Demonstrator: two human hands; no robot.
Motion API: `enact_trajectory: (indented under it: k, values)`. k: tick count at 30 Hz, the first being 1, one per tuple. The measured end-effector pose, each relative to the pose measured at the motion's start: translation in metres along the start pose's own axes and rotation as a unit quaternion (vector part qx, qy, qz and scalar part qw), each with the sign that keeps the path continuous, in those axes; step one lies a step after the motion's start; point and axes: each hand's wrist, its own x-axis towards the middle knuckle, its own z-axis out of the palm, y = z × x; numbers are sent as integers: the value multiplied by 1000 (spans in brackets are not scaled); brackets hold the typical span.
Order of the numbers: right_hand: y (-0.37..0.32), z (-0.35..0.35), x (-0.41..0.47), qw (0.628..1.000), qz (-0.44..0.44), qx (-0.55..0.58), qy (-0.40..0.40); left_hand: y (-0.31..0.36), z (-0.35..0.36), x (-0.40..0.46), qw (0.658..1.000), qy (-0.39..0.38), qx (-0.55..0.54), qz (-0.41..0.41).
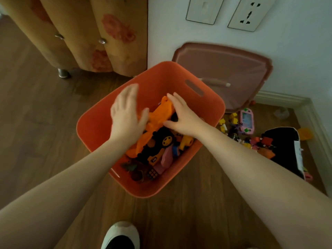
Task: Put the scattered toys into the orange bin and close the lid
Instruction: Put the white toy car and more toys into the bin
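Note:
The orange bin (100, 123) stands on the wood floor with several toys inside. On top of them lies a large orange toy truck (158, 119) with black wheels. My right hand (183, 117) grips the truck's upper end, fingers and thumb curled round it. Over the bin's left side hovers my left hand (125, 117), blurred, its fingers straight, the thumb near the truck. The bin's pinkish lid (233, 69) leans upright against the white wall behind the bin. Scattered small toys (251, 141), among them a pink toy tablet (246, 121), lie on the floor to the right.
A black and white bag (283, 146) sits at the right by the toys. A patterned cabinet (93, 33) with metal feet stands at the back left. Two wall sockets (249, 13) are above the lid. My shoe (120, 234) shows at the bottom.

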Motion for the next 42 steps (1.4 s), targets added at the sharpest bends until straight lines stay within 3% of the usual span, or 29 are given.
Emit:
enact_trajectory:
  k: [3, 5, 6, 8, 10, 12, 14, 18, 20, 23, 26, 31, 37, 42]
  values:
    - [-1, 11, 3, 995, -26, -92, 32, 18, 22, -8, 977, -109, 109, 150]
    - [5, 18, 5, 983, 15, -130, 129, 18, 36, -14, 960, -164, 170, 148]
    - [10, 19, 8, 982, 65, -113, 137, 13, 43, -14, 952, -172, 211, 140]
    - [18, 19, 12, 988, 142, 0, 63, 0, 51, -13, 929, -173, 297, 138]
    - [24, 16, 15, 982, 163, 97, -3, -9, 58, -3, 910, -197, 349, 109]
    - [24, 10, 15, 985, 156, 76, -17, -10, 62, 11, 907, -217, 355, 68]
    - [25, 2, 11, 992, 120, -34, 11, -3, 65, 24, 910, -231, 344, 31]
    - [40, -24, -15, 977, 21, -109, 180, 23, 69, 18, 905, -237, 353, 15]
    - [58, -41, -33, 958, -2, -131, 254, 41, 69, 10, 916, -189, 350, 43]
    - [100, -62, -62, 945, 73, -137, 289, 88, 73, 8, 947, -125, 257, 148]
    - [147, -72, -91, 943, 161, -127, 262, 138, 88, 6, 946, -123, 175, 242]
    - [216, -69, -130, 944, 265, -117, 159, 184, 134, -6, 908, -234, 176, 301]
    - [272, -54, -137, 950, 283, -118, 59, 185, 199, -11, 880, -354, 203, 242]
    - [304, -39, -126, 956, 239, -165, 32, 174, 246, -10, 880, -422, 185, 119]
